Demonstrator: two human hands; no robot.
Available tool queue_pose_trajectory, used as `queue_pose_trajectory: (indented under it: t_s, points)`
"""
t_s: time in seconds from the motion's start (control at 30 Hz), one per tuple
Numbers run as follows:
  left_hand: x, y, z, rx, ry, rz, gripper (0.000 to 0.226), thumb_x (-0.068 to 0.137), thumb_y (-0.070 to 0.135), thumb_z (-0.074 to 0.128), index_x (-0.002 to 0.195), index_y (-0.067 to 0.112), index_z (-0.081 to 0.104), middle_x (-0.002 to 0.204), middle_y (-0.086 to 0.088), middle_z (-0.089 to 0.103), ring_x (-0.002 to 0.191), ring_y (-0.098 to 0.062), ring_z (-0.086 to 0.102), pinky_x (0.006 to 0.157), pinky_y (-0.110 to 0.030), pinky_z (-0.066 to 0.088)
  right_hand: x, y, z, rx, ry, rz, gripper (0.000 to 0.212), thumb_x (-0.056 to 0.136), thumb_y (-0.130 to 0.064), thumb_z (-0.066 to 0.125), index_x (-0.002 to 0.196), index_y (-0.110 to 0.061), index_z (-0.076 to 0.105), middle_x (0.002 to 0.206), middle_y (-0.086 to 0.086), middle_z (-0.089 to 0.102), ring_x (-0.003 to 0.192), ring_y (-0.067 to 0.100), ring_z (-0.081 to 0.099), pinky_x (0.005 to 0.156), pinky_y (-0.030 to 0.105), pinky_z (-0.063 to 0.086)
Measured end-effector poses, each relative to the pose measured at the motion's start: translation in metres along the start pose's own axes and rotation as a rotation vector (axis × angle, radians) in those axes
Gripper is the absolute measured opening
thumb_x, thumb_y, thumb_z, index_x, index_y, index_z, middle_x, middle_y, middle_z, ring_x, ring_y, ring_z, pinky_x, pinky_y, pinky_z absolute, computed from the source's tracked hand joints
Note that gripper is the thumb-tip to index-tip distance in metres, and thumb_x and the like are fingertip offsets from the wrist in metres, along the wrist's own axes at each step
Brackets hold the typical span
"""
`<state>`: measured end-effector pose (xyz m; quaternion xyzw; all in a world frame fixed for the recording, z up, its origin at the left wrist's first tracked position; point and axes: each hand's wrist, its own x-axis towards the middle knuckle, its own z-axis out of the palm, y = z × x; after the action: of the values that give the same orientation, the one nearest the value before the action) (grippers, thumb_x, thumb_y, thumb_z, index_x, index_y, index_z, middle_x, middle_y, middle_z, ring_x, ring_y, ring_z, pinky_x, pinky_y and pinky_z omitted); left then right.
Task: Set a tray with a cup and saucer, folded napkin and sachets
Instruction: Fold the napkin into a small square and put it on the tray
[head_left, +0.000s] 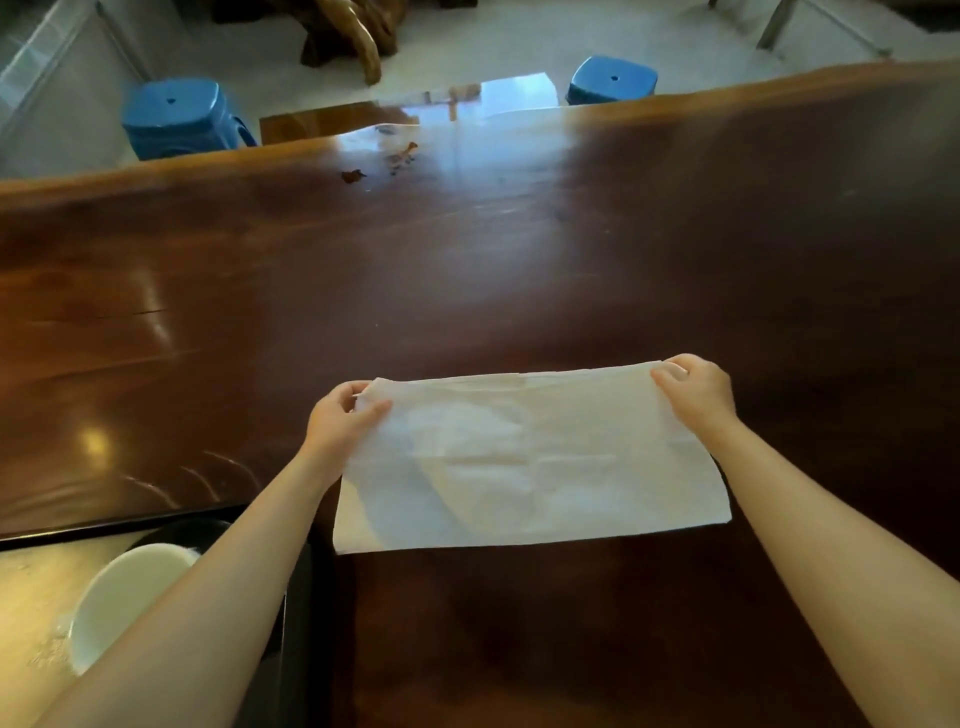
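A white paper napkin (530, 462) is spread wide over the dark wooden table (467, 270), its far edge lifted. My left hand (340, 415) pinches the far left corner and my right hand (698, 387) pinches the far right corner. The near edge hangs toward me, close to the tabletop. A white cup (122, 597) stands at the lower left, partly hidden by my left forearm. It sits on a lighter surface with a dark rim (296, 613), possibly the tray. No saucer or sachets are in view.
Two blue plastic stools (179, 117) (613, 78) stand beyond the table's far edge. A carved wooden piece (353, 31) sits on the pale floor behind them. A metal frame leg (774, 26) shows at the top right.
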<state>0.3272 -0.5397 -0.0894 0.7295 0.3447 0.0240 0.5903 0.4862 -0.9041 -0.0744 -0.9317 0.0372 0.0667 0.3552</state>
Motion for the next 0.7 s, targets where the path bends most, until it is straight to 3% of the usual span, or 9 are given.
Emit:
queue_pose_trajectory:
  t_s: [0.1, 0.2, 0.37, 0.43, 0.57, 0.7]
  points:
    - [0.020, -0.006, 0.005, 0.053, 0.068, 0.008, 0.004, 0.079, 0.023, 0.068, 0.078, 0.026, 0.066, 0.080, 0.001, 0.068, 0.069, -0.016, 0.062, 0.055, -0.028, 0.051, 0.011, 0.004, 0.017, -0.018, 0.052, 0.041, 0.016, 0.086, -0.018, 0.053, 0.085, -0.005, 0.063, 0.080, 0.007, 0.060, 0.078, 0.025, 0.055, 0.064, 0.030, 0.037]
    - [0.031, -0.007, 0.011, 0.222, 0.182, 0.062, 0.012, 0.082, 0.032, 0.062, 0.072, 0.027, 0.061, 0.072, 0.009, 0.062, 0.065, -0.009, 0.056, 0.051, -0.022, 0.043, 0.019, 0.009, 0.027, -0.072, 0.090, 0.054, 0.019, 0.086, -0.018, 0.050, 0.087, -0.002, 0.061, 0.085, 0.013, 0.062, 0.083, 0.032, 0.057, 0.065, 0.031, 0.037]
    - [0.039, -0.010, 0.022, 0.493, 0.322, 0.232, 0.009, 0.089, 0.023, 0.057, 0.089, 0.014, 0.058, 0.086, 0.002, 0.054, 0.075, -0.015, 0.050, 0.061, -0.027, 0.037, 0.030, 0.014, 0.038, -0.185, 0.139, -0.024, 0.021, 0.086, -0.015, 0.053, 0.096, 0.000, 0.063, 0.104, 0.021, 0.057, 0.098, 0.037, 0.053, 0.074, 0.037, 0.041]
    - [0.040, -0.010, 0.025, 0.566, 0.359, 0.268, 0.006, 0.089, 0.017, 0.057, 0.090, 0.012, 0.054, 0.090, -0.001, 0.049, 0.078, -0.017, 0.049, 0.058, -0.026, 0.035, 0.034, 0.016, 0.040, -0.189, 0.146, -0.039, 0.019, 0.084, -0.014, 0.054, 0.097, -0.003, 0.063, 0.109, 0.018, 0.054, 0.104, 0.033, 0.049, 0.077, 0.037, 0.041]
    - [0.047, -0.004, 0.022, 0.700, 0.364, 0.295, 0.008, 0.086, 0.010, 0.060, 0.090, 0.008, 0.053, 0.096, -0.010, 0.054, 0.092, -0.026, 0.048, 0.069, -0.037, 0.044, 0.046, 0.019, 0.038, -0.286, 0.028, -0.150, 0.029, 0.087, -0.015, 0.054, 0.115, -0.011, 0.059, 0.119, 0.014, 0.052, 0.111, 0.030, 0.044, 0.085, 0.040, 0.042]
    - [0.063, 0.004, 0.008, 0.793, 0.239, 0.295, 0.025, 0.083, 0.010, 0.063, 0.107, 0.009, 0.056, 0.108, -0.012, 0.060, 0.106, -0.033, 0.047, 0.084, -0.045, 0.041, 0.063, 0.017, 0.029, -0.346, -0.150, -0.180, 0.024, 0.087, -0.017, 0.054, 0.111, -0.017, 0.059, 0.102, 0.006, 0.051, 0.103, 0.025, 0.044, 0.078, 0.035, 0.040]
